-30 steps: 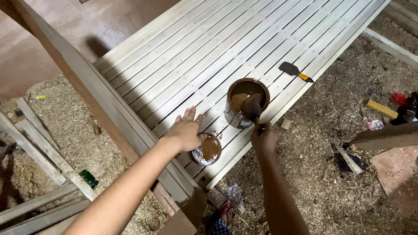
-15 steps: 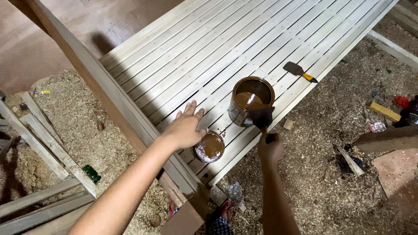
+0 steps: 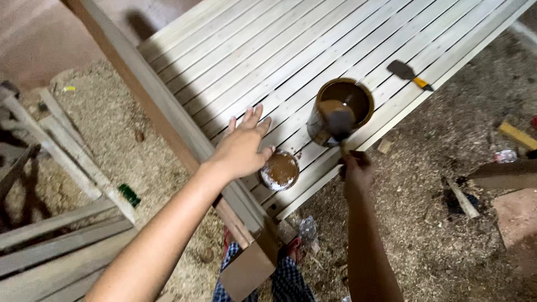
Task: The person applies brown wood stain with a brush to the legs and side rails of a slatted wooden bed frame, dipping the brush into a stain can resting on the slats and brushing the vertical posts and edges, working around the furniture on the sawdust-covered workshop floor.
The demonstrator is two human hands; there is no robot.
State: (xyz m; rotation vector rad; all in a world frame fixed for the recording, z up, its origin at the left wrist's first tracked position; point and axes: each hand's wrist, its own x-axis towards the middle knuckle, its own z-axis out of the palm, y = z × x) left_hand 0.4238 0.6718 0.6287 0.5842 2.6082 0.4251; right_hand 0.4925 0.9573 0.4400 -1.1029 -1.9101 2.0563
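Right hand [image 3: 357, 174] closed around brush [image 3: 339, 124] raised over round tin of brown stain [image 3: 345, 102] on pale slatted surface [image 3: 268, 61]. Left hand [image 3: 241, 146] spread flat beside stained lid [image 3: 279, 170]. Scraper [image 3: 407, 73] apart; sawdust floor [image 3: 425, 212].

Pale cream slatted wooden frame [image 3: 268, 61], brown stain in the can [image 3: 342, 103], yellow-handled scraper [image 3: 409, 74], blue checked trousers [image 3: 288, 282].

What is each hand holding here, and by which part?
The right hand holds a brush by the lower end of its handle, bristles over the paint can. The left hand holds nothing, resting flat on the slats.
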